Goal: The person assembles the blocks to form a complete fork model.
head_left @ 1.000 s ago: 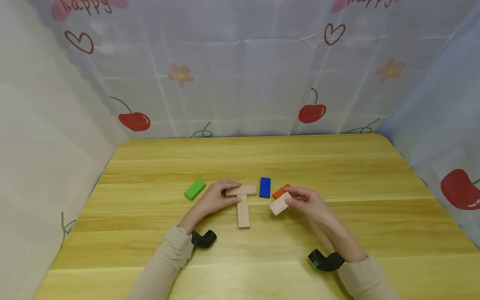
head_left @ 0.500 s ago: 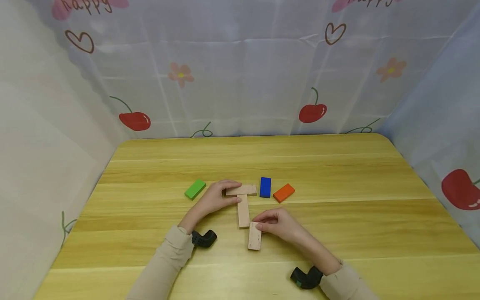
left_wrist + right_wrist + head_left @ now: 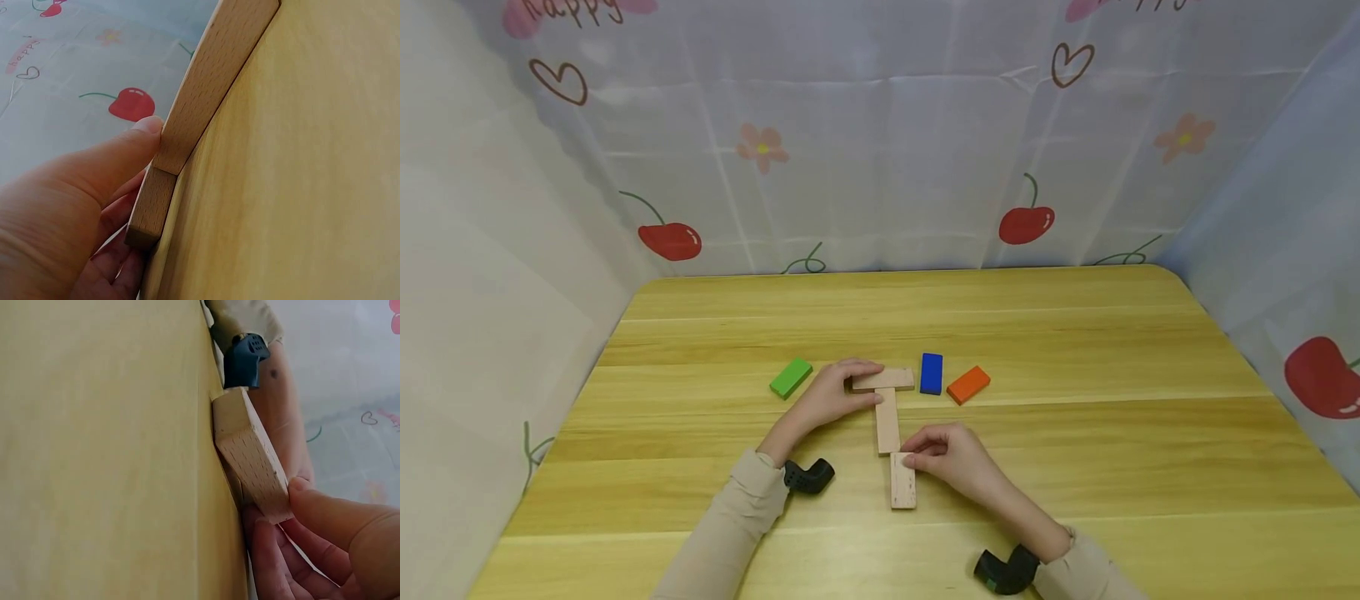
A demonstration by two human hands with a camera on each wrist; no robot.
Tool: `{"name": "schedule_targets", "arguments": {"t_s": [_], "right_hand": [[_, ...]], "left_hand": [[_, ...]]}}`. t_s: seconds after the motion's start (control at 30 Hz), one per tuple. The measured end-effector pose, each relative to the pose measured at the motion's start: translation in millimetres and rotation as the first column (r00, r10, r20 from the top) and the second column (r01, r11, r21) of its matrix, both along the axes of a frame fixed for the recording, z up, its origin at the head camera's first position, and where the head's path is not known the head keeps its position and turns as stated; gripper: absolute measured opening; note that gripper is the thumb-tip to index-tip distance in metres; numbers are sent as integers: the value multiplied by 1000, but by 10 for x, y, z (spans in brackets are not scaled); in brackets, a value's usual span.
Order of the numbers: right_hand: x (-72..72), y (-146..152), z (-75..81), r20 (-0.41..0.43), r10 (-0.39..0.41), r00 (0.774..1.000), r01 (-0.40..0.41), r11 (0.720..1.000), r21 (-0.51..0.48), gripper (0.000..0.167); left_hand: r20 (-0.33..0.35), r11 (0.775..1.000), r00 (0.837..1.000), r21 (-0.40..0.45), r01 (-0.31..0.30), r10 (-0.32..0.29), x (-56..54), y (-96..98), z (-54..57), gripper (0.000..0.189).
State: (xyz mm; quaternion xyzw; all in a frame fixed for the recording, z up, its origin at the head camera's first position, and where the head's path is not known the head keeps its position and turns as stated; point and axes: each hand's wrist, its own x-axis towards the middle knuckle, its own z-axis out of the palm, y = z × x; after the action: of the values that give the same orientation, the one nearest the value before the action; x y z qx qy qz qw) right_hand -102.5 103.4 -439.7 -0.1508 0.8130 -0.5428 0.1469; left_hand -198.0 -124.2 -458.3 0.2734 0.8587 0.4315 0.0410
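Note:
On the table, a plain wooden block (image 3: 891, 379) lies crosswise, and a second wooden block (image 3: 887, 427) runs from it toward me like a T. My left hand (image 3: 833, 395) holds the two together, fingers around the crosswise block's left end and thumb (image 3: 149, 125) against the second block. My right hand (image 3: 957, 457) pinches a third wooden block (image 3: 903, 485) by its far right corner, at the near end of the second block and slightly to its right. In the right wrist view, this block (image 3: 253, 464) is tilted, its near end close to the table.
A green block (image 3: 791, 379) lies left of my left hand. Beyond my right hand lie a blue block (image 3: 931, 373) and an orange block (image 3: 968, 385). Black devices sit on both wrists. A printed curtain (image 3: 880, 167) hangs behind the wooden table (image 3: 1112, 350).
My right hand has brought the third block from beside the orange block leftward and toward me, turning it lengthwise in line with the second block. My left hand has stayed put.

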Motion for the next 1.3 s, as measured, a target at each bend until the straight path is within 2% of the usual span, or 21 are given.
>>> {"name": "schedule_targets", "arguments": {"t_s": [0.13,0.4,0.43,0.53,0.67,0.73,0.97,1.3], "right_hand": [[41,-19,1,-30,-24,999,24,1000,-12,12],[111,-12,-8,-75,-53,996,47,996,-74,30],[123,-6,-12,-92,-54,994,49,997,-63,32],[174,19,-24,-178,-42,983,53,997,58,39],[265,36,-31,-280,24,960,49,967,251,57],[305,32,-32,-305,55,951,38,956,290,64],[375,-27,-35,-336,81,938,38,942,333,63],[414,-96,-67,-383,59,922,89,930,357,62]], "left_hand": [[5,1000,1000,2,-5,5,-3,3,-4,46],[1,1000,1000,4,-2,2,2,3,-15,47],[1,1000,1000,4,-2,2,3,1,-15,47],[3,1000,1000,0,-1,1,5,2,-13,47],[9,1000,1000,-10,-1,1,9,6,-7,47],[12,1000,1000,-13,-2,2,11,7,-7,47],[9,1000,1000,-2,3,-3,14,1,-10,47],[11,1000,1000,-1,2,-2,-5,-1,-24,46]]}}
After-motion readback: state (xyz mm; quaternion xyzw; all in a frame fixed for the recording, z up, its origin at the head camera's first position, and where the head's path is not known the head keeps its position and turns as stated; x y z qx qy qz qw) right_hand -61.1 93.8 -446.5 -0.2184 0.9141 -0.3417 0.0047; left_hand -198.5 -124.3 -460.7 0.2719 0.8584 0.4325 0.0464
